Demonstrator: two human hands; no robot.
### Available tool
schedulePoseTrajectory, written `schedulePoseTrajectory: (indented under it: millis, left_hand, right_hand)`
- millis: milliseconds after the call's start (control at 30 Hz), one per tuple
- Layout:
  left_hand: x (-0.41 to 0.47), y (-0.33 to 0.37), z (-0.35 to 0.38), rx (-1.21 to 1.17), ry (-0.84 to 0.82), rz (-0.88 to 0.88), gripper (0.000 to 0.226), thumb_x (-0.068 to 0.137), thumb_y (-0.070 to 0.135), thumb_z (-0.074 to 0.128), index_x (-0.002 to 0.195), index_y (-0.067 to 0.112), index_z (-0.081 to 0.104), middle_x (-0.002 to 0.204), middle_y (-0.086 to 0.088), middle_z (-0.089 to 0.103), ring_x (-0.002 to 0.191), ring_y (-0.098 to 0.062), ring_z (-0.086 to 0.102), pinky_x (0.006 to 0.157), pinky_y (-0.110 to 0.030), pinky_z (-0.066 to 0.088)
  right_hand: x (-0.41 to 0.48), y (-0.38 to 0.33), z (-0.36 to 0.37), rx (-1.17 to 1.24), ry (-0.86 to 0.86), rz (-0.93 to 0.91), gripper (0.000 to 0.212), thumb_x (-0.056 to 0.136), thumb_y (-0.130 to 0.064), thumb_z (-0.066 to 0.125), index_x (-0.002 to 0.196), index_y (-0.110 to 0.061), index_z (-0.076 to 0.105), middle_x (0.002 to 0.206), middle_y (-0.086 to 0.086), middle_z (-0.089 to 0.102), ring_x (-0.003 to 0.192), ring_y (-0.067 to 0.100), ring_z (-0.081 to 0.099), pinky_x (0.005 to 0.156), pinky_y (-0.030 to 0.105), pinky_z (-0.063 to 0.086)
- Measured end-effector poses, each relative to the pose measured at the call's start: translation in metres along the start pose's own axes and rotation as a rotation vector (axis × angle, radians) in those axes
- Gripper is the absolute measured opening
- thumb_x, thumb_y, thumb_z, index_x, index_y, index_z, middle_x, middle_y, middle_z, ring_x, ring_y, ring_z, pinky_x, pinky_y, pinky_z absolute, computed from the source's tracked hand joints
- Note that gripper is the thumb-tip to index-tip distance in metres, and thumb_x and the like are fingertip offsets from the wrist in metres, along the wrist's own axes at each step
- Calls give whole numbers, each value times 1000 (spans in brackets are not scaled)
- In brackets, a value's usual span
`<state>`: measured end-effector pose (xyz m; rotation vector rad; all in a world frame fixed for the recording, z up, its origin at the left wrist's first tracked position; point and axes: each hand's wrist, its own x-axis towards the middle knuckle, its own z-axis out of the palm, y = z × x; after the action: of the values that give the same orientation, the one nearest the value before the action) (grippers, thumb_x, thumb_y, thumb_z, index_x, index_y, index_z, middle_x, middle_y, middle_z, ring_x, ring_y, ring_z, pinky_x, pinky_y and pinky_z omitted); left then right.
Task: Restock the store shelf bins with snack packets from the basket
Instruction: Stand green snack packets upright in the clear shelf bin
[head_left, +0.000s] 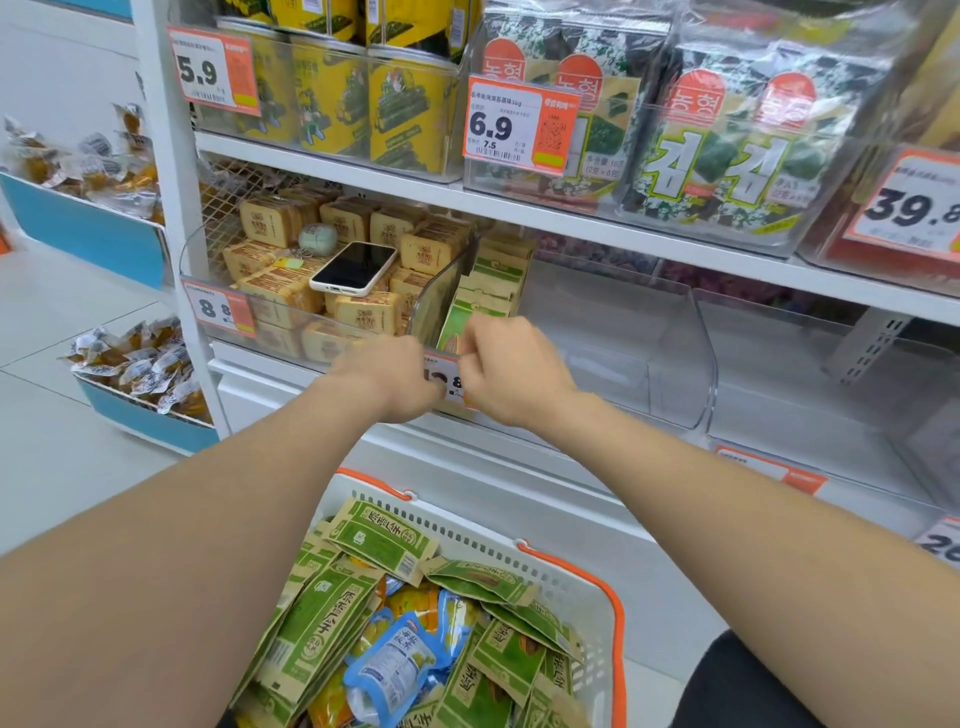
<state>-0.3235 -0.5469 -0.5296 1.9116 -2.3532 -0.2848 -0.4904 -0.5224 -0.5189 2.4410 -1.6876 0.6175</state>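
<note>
Both hands meet at the front lip of the clear bin (441, 291) that holds the upright green packets (491, 291). The right hand (506, 371) has its fingers curled in, pinching the top edge of that bin's price tag (448, 383). The left hand (387, 376), blurred, sits at the tag's other end with its fingers hidden behind its own knuckles, so I cannot tell what they grip. Left of that bin, tan packets (270, 213) carry one phone (354, 267) lying face up and one pale egg-shaped thing (318, 236). Right of it stand two more clear bins (652, 332). Above it sit seaweed packs (727, 156) and yellow tins (410, 114). Below it, under the forearms, one white basket (561, 571) with two orange handles holds many more green packets and at least one blue packet (389, 670) – heaped loosely
</note>
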Motion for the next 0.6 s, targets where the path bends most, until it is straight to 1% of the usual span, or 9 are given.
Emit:
schedulePoseTrajectory:
  millis: [67,133,167,233,300,367,433,500,600]
  left_hand:
    - [-6,3,7,-8,-256,26,27,97,34,58,89,11,68,82,-11,72,68,-27,71,72,-43,64]
    - [-12,7,15,11,-497,4,24,100,26,55,112,9,68,96,-9,75,79,-26,78,80,-42,64]
    - [-15,9,18,53,-584,-7,27,102,26,55,122,11,65,103,-8,75,84,-25,79,86,-42,63]
    - [-21,17,23,160,-689,-10,32,105,31,53,131,15,60,110,-4,75,87,-20,79,94,-45,60]
    - [-23,24,26,210,-701,19,33,105,33,52,133,17,59,113,-3,73,88,-18,78,96,-46,59]
    - [-23,31,30,191,-656,67,31,106,31,50,131,15,60,113,-3,72,88,-18,78,91,-41,59]
    - [-20,32,36,190,-581,128,30,105,27,47,127,17,64,110,0,72,86,-16,78,88,-38,58]
    - [-17,31,42,242,-553,157,31,102,26,45,123,24,67,106,4,72,80,-12,77,94,-42,58]
    - [-14,28,52,268,-613,170,33,101,23,43,124,22,67,104,4,73,85,-14,77,94,-45,60]
  right_hand:
    - [-18,-3,4,-36,-254,-118,13,81,-21,46,71,-21,55,73,7,60,74,37,60,57,35,46]
    - [-39,-2,17,-91,-516,-190,16,80,-17,49,66,-19,57,68,2,59,71,32,59,59,36,53]
    - [-49,-2,25,-115,-631,-216,16,81,-15,50,69,-17,61,70,1,63,71,30,61,62,38,56]
    - [-66,0,46,-179,-783,-253,23,83,-16,50,86,-14,73,84,4,72,78,29,66,70,42,60]
    - [-78,-1,66,-270,-858,-282,31,89,-20,50,109,-13,73,104,9,71,91,31,67,77,43,61]
    - [-87,-8,84,-345,-916,-357,30,94,-22,52,120,-14,66,111,10,63,92,31,65,77,41,59]
    - [-92,-20,101,-396,-951,-452,23,97,-23,54,115,-13,64,103,9,60,85,29,65,67,39,58]
    - [-94,-34,114,-405,-928,-546,16,98,-21,55,106,-9,63,91,6,61,77,26,65,54,33,48]
    - [-99,-51,135,-442,-925,-697,9,98,-16,57,103,-9,61,82,1,60,63,16,54,51,32,44]
